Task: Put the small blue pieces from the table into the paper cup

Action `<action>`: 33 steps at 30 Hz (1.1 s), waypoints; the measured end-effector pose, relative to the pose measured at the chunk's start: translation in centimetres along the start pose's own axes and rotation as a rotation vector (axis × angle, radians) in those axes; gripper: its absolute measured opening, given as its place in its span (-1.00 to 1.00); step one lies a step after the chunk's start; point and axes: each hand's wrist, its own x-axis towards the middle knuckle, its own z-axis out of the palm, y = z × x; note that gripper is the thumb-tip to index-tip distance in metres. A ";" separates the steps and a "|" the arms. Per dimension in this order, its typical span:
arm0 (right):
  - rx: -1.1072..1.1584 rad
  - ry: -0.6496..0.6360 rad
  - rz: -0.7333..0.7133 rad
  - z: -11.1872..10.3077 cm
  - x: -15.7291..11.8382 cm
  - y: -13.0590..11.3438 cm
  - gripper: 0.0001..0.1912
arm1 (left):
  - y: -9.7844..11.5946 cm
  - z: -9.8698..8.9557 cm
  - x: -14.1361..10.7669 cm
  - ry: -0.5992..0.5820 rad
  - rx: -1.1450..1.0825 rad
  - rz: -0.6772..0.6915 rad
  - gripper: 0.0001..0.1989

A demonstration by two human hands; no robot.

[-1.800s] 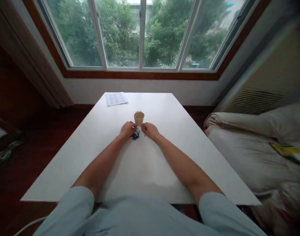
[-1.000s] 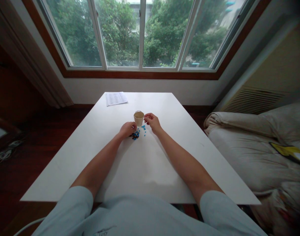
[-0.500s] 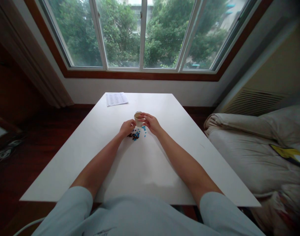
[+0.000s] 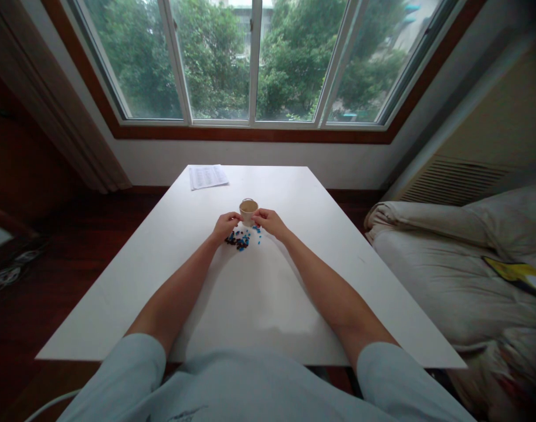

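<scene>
A small beige cup [image 4: 248,214], with what looks like a thin hoop handle at its far rim, stands upright on the white table [image 4: 259,299]. At its left side is my left hand [image 4: 226,225], fingers closed in a pinch; whatever they hold is too small to name. My right hand [image 4: 270,222] is at the cup's right side, its fingertips pressed together and overlapping the cup's edge; I cannot tell what is between them. Just in front of the cup lie loose small blue and dark brown pieces [image 4: 239,240], with a few blue ones further right.
Printed paper sheets [image 4: 209,177] lie at the table's far left corner. A window [image 4: 254,64] rises beyond the table. To the right is a sofa [image 4: 417,275] with a yellow and black item [image 4: 512,274] on it. Cables [image 4: 8,275] lie on the floor at left.
My right hand has drawn back from over the cup's rim to its right side, and its spread fingers have come together. My left hand has shifted very slightly away from me.
</scene>
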 end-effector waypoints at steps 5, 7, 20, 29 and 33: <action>-0.441 -0.235 -0.106 0.1 -0.6 1.2 -0.90 | 0.1 -0.3 0.3 0.093 -0.220 -0.112 -0.81; -0.522 -0.269 -0.113 0.3 -0.8 1.4 -0.90 | 0.2 -0.4 0.4 0.096 -0.300 -0.144 -0.81; -0.768 -0.288 -0.087 1.0 -1.2 1.5 -0.86 | 2.7 -0.4 0.0 -0.076 -0.714 -0.117 -0.65; -0.751 -0.287 -0.096 0.9 -1.3 1.5 -0.89 | 5.2 0.1 -0.4 -0.190 -0.776 -0.142 -0.54; -0.738 -0.291 -0.108 0.9 -1.3 1.5 -0.90 | 5.8 0.2 -0.5 -0.225 -0.832 -0.169 -0.55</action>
